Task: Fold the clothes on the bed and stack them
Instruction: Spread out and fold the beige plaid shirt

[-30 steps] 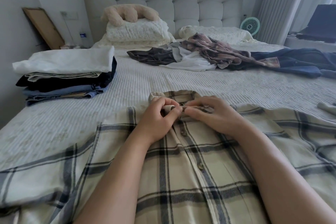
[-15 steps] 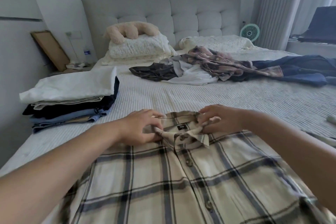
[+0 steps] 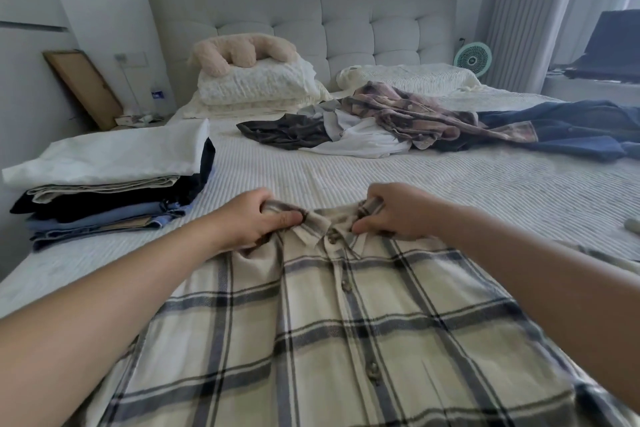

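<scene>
Two hands: both at the collar of the plaid shirt (image 3: 346,315), which lies buttoned, front up, on the near end of the bed (image 3: 398,177).
Left hand (image 3: 258,218): grip closed, pinching the collar's left side.
Right hand (image 3: 398,213): grip closed on the right side; fingertips hidden in the cloth.
Shirt hem and sleeves: cut off by the frame.
Folded stack (image 3: 110,180): left edge of the bed.
Unfolded pile (image 3: 398,125): further back, tangled, its pieces hard to separate.

plaid shirt (image 3: 346,340): lower part and sleeves cut off by bottom edge
left hand (image 3: 254,218): fingertips buried in the shoulder fabric
right hand (image 3: 398,213): fingertips hidden under the collar
folded stack (image 3: 110,180): left end cut off
jeans (image 3: 571,128): run off right edge
</scene>
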